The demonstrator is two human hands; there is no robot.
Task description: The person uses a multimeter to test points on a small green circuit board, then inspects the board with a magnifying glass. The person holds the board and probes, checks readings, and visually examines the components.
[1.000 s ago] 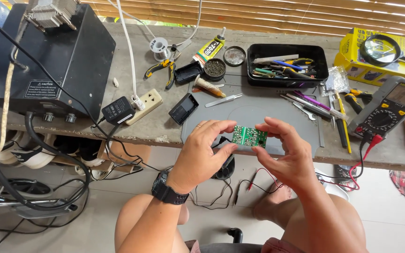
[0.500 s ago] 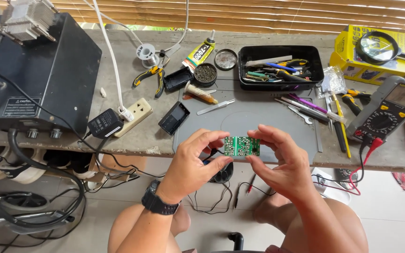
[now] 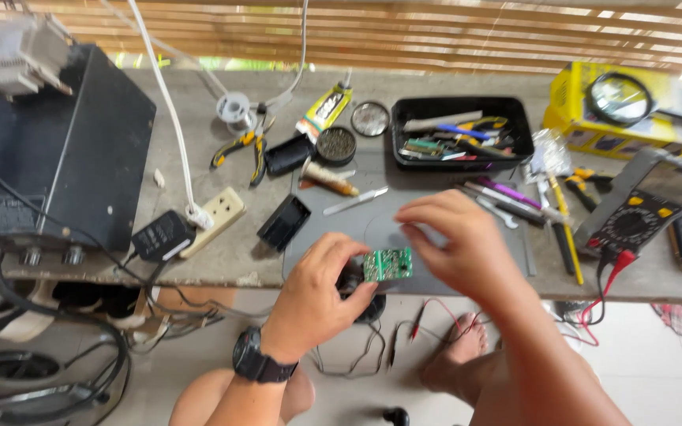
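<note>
The left hand [image 3: 309,304] holds a green circuit board [image 3: 387,264], fingers clamped on its edge; the right hand [image 3: 455,244], fingers loosely apart, hovers beside it above the tabletop [image 3: 222,260], apparently mid-inspection.

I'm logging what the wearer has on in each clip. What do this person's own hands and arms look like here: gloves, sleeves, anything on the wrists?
Both hands are bare, with no gloves. The left hand has a chunky black wristwatch with a dark strap on its wrist. The right hand shows no watch, band or ring in this view. No sleeves reach either forearm as far as the picture shows.
</note>
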